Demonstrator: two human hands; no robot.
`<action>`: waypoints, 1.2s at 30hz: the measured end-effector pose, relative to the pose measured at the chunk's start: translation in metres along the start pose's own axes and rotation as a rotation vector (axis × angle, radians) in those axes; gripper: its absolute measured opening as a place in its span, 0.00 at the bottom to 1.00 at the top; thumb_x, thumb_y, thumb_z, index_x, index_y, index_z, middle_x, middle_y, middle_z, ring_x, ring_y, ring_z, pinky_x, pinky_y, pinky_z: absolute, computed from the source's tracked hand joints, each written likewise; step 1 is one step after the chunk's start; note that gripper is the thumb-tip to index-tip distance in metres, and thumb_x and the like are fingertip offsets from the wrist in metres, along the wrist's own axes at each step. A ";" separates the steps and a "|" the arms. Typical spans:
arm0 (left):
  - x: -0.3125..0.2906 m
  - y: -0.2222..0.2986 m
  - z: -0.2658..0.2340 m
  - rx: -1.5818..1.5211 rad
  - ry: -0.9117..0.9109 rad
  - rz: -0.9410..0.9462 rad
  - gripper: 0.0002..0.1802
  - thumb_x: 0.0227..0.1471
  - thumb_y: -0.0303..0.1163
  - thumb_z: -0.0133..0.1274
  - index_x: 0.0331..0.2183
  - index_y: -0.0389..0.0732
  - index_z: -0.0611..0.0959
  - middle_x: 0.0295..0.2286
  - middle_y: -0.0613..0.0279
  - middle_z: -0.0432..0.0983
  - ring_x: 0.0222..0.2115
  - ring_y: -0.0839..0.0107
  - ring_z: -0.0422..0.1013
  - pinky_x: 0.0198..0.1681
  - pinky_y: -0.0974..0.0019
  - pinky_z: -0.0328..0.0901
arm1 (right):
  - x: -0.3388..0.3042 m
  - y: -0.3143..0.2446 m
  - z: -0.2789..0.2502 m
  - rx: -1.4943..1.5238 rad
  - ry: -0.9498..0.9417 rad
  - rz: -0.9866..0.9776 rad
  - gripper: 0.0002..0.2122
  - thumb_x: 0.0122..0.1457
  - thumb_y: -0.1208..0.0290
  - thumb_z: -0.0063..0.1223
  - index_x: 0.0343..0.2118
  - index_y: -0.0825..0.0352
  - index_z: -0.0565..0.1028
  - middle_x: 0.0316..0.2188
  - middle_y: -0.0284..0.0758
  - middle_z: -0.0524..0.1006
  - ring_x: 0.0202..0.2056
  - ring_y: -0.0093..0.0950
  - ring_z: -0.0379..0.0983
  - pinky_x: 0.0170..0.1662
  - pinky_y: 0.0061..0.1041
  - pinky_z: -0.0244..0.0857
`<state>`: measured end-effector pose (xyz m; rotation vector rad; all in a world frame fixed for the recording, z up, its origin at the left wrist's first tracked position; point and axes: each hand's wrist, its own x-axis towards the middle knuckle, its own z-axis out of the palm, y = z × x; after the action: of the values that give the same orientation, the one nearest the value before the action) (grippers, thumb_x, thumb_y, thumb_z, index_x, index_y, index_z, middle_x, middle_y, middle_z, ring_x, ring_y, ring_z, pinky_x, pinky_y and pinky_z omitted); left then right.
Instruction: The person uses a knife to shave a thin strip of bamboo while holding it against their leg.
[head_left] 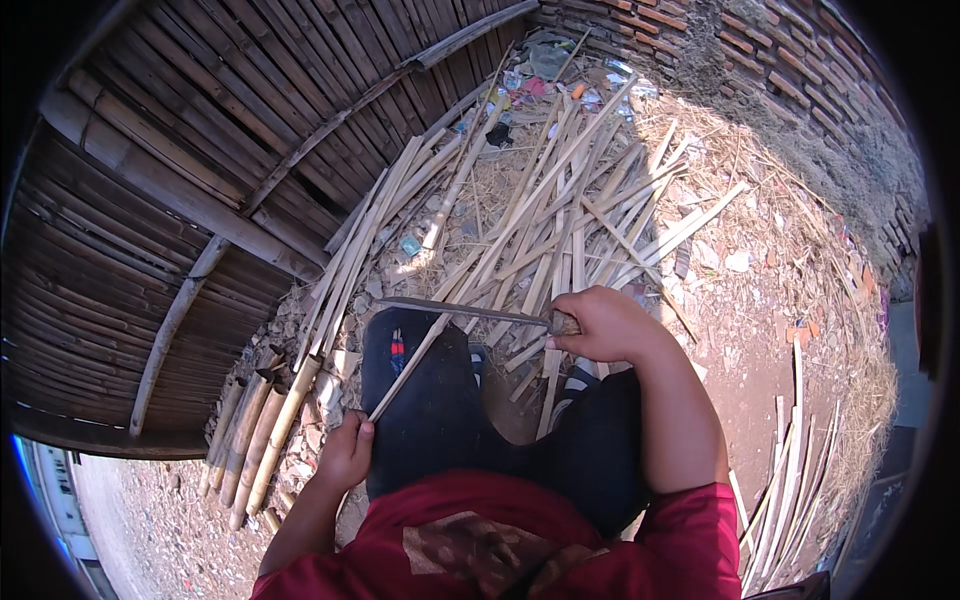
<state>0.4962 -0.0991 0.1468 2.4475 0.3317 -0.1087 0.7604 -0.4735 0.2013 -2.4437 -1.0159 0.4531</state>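
My right hand (pixel 603 325) is closed round the short handle of a long-bladed knife (pixel 470 311). Its dark blade points left, level above my left knee. In my left hand (pixel 346 452), low beside my left thigh, is the near end of a thin, pale bamboo strip (pixel 408 370). The strip slants up and away to the right over my dark trouser leg, and the blade crosses it near the knee. Whether the edge touches the strip cannot be made out. Beyond my knees lies a loose heap of split bamboo strips (pixel 560 220).
Thick bamboo poles (pixel 262 440) lie on rubble at the left, beside a slatted bamboo wall (pixel 200 160). A brick wall (pixel 790 70) closes the far right. More thin strips (pixel 785 480) lie at the near right. Litter (pixel 530 85) and dry straw cover the far ground.
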 end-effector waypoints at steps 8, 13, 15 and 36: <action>0.003 -0.004 -0.004 0.079 -0.036 -0.026 0.20 0.67 0.46 0.42 0.41 0.36 0.73 0.23 0.39 0.76 0.28 0.37 0.75 0.31 0.47 0.67 | 0.023 0.006 0.014 -0.072 0.274 0.109 0.16 0.52 0.61 0.64 0.36 0.68 0.77 0.25 0.47 0.78 0.34 0.49 0.77 0.38 0.44 0.69; 0.005 -0.019 -0.009 0.102 -0.029 0.046 0.21 0.67 0.46 0.42 0.39 0.36 0.74 0.22 0.39 0.75 0.27 0.37 0.74 0.30 0.46 0.66 | 0.041 -0.026 0.026 -0.115 0.038 0.013 0.16 0.50 0.62 0.64 0.39 0.67 0.78 0.31 0.47 0.80 0.38 0.48 0.77 0.43 0.44 0.70; 0.004 -0.026 -0.011 0.102 -0.048 0.072 0.22 0.67 0.46 0.41 0.36 0.35 0.75 0.21 0.39 0.75 0.27 0.37 0.74 0.30 0.46 0.66 | 0.046 -0.003 0.024 -0.037 0.068 0.096 0.16 0.50 0.63 0.64 0.40 0.66 0.78 0.32 0.46 0.80 0.41 0.47 0.77 0.45 0.43 0.71; -0.001 -0.043 -0.002 0.027 -0.023 0.038 0.24 0.67 0.46 0.41 0.29 0.34 0.73 0.21 0.38 0.73 0.26 0.35 0.72 0.29 0.45 0.64 | 0.054 -0.025 0.037 -0.204 0.165 0.054 0.14 0.46 0.68 0.60 0.38 0.63 0.77 0.29 0.46 0.79 0.38 0.45 0.78 0.41 0.44 0.72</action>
<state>0.4833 -0.0657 0.1220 2.4760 0.2749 -0.1254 0.7649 -0.4081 0.1765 -2.6431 -0.9701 0.1672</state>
